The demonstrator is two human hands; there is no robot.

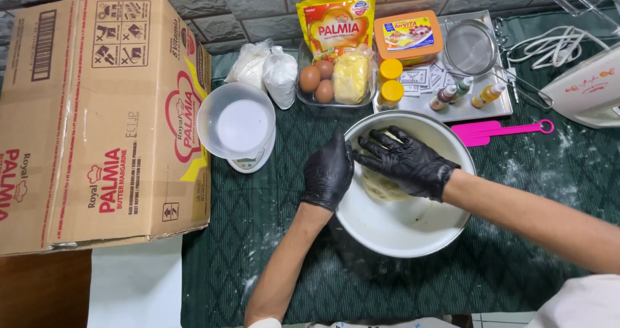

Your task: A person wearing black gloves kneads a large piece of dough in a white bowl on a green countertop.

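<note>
While gloved, left hand (329, 171) grips bowl (413, 228) rim, right hand (407, 162) spread, pressing dough (381, 186)

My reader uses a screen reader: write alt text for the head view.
Two black-gloved hands, left hand and right hand, press pale dough in a white bowl on a green cloth. Eggs, a sieve and a cardboard box sit around it.

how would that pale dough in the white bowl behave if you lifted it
The dough would probably sag and stretch: it lies flattened under the right hand. It looks soft, perhaps sticky or greasy, so likely clings to the black gloves. The left hand rests on the bowl rim.
</note>
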